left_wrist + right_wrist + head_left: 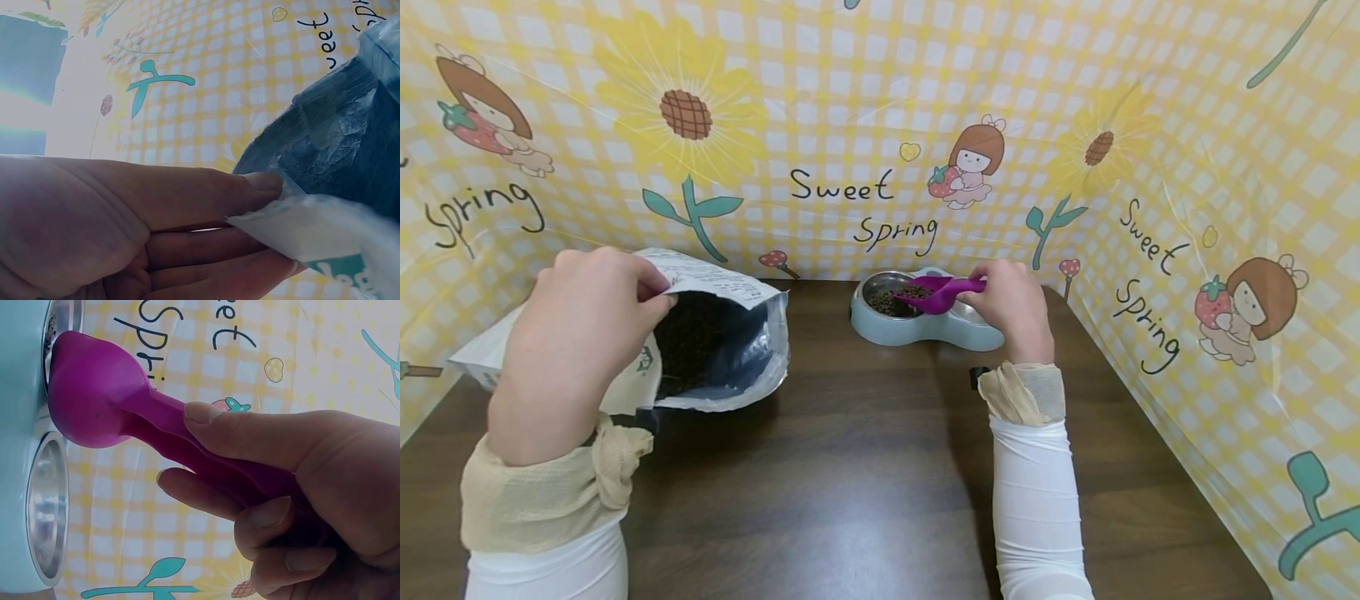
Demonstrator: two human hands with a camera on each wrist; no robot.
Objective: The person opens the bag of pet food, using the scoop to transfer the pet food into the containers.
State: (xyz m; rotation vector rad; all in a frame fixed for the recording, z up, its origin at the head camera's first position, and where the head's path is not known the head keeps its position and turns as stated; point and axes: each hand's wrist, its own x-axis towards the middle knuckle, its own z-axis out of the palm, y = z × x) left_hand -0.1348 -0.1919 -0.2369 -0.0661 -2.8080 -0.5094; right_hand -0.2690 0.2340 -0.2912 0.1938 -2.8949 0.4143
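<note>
purple scoop [936, 301], its handle gripped by the right hand [1013, 307]; the tilted bowl, left of that hand, shows brown pellets [913, 292] in the head view but only its outer side in the right wrist view. beneath the bowl sits one steel dish [886, 280] of a pale blue feeder [887, 332], cut off in the right wrist view; the second dish [49, 509] is partly covered by the right hand in the head view. the left hand [576, 342], well apart, pinches the rim of a foil-lined bag [722, 279]; dark contents [688, 342], right of its fingertips, are hard to make out.
</note>
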